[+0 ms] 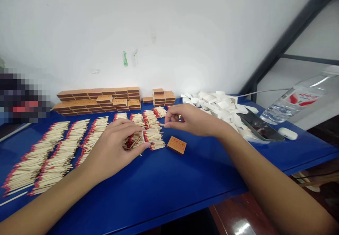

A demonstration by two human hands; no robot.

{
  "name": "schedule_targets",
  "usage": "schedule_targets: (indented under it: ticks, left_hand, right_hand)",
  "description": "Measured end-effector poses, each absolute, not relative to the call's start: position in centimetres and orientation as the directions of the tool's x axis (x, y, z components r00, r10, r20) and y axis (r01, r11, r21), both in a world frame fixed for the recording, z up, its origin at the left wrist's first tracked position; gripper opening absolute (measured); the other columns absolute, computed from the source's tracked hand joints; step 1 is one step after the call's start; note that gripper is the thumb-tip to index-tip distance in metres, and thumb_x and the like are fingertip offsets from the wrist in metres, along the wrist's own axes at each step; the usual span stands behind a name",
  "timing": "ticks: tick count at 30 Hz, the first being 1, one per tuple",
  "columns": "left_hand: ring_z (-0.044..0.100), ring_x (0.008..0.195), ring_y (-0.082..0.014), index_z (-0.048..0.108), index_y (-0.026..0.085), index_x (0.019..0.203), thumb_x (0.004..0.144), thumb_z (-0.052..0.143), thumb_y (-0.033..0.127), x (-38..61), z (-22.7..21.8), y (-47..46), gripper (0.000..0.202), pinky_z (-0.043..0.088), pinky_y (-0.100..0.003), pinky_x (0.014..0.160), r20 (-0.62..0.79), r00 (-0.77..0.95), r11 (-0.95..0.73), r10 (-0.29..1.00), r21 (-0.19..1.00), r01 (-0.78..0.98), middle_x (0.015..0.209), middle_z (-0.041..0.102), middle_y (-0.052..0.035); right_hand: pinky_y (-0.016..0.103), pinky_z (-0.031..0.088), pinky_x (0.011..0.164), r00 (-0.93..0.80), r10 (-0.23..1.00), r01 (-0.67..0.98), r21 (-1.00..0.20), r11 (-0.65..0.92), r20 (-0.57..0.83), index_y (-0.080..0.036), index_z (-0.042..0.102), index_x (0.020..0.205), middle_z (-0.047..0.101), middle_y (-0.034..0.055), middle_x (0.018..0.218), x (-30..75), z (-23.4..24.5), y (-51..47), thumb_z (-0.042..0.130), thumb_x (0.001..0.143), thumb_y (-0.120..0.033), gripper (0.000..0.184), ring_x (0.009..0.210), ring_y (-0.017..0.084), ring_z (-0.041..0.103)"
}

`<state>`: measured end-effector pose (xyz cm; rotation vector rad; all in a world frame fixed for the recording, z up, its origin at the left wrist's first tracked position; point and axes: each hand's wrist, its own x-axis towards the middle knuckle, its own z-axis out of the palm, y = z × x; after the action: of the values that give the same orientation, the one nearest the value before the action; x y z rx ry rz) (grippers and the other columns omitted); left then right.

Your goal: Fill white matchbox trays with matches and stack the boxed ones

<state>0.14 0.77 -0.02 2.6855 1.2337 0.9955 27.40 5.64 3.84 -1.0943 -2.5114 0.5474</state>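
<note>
My left hand (116, 143) grips a white matchbox tray (151, 141) between thumb and fingers. Several matches lie inside the tray. Just right of it, my right hand (182, 119) is closed in a pinch, with a pale match (161, 124) sticking out from its fingertips toward the tray. An orange-brown matchbox sleeve (176, 145) lies on the blue table below my right hand. Loose red-tipped matches (148, 119) are heaped behind and beneath the tray, partly hidden by my left hand.
Long rows of matches (54, 157) cover the table's left side. Stacked matchboxes (97, 100) line the wall, with a smaller stack (162, 97) beside them. White trays (212, 102) are piled at right, near a phone (261, 125), a white case (287, 133) and a tilted water bottle (296, 99).
</note>
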Motion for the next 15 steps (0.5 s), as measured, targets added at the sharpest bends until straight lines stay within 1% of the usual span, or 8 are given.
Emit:
schedule_targets:
  ticks: [2,4,9,12,15]
  left_hand:
    - [0.065,0.101,-0.0252,0.072,0.022,0.11,0.091,0.071,0.043,0.2,0.0,0.8,0.029,0.052,-0.04,0.091,0.536,0.489,-0.691,0.688,0.276,0.668,0.098,0.074,-0.0047]
    - [0.064,0.102,-0.0253,0.072,0.022,0.11,0.091,0.072,0.041,0.2,0.0,0.7,0.027,0.052,-0.04,0.092,0.539,0.488,-0.692,0.687,0.279,0.665,0.101,0.074,-0.005]
    - [0.064,0.104,-0.0256,0.072,0.022,0.112,0.091,0.071,0.038,0.1,-0.1,0.8,0.026,0.052,-0.041,0.093,0.521,0.495,-0.689,0.696,0.289,0.665,0.102,0.075,-0.0054]
    - [0.064,0.106,-0.0267,0.072,0.022,0.111,0.09,0.072,0.04,0.0,-0.2,0.8,0.028,0.052,-0.042,0.094,0.515,0.491,-0.683,0.702,0.292,0.67,0.105,0.075,-0.0066]
    - [0.064,0.107,-0.0267,0.071,0.022,0.111,0.091,0.071,0.042,-0.1,-0.3,0.9,0.028,0.052,-0.042,0.093,0.532,0.481,-0.684,0.698,0.293,0.669,0.106,0.075,-0.0065]
  right_hand:
    - [0.026,0.038,0.063,-0.679,0.704,0.549,-0.491,0.676,0.211,-0.02,0.065,0.087,0.062,-0.0003,0.078,26.1,3.7,4.7,0.062,0.096,-0.034,0.016,0.07,0.013,0.052]
    - [0.026,0.037,0.063,-0.699,0.676,0.513,-0.495,0.701,0.232,-0.02,0.065,0.087,0.061,-0.001,0.077,25.1,3.4,4.1,0.063,0.096,-0.03,0.014,0.07,0.012,0.052]
    - [0.027,0.035,0.062,-0.713,0.66,0.493,-0.498,0.713,0.239,-0.02,0.068,0.088,0.062,-0.0014,0.074,24.3,2.6,3.5,0.065,0.094,-0.024,0.008,0.068,0.013,0.051]
    - [0.027,0.036,0.063,-0.718,0.652,0.472,-0.518,0.714,0.243,-0.02,0.069,0.088,0.064,-0.0007,0.076,24.2,2.5,3.4,0.064,0.095,-0.026,0.01,0.069,0.013,0.052]
    - [0.027,0.037,0.063,-0.706,0.649,0.461,-0.512,0.725,0.284,-0.021,0.068,0.088,0.064,-0.0003,0.077,24.6,2.8,3.7,0.061,0.097,-0.031,0.016,0.069,0.013,0.052]
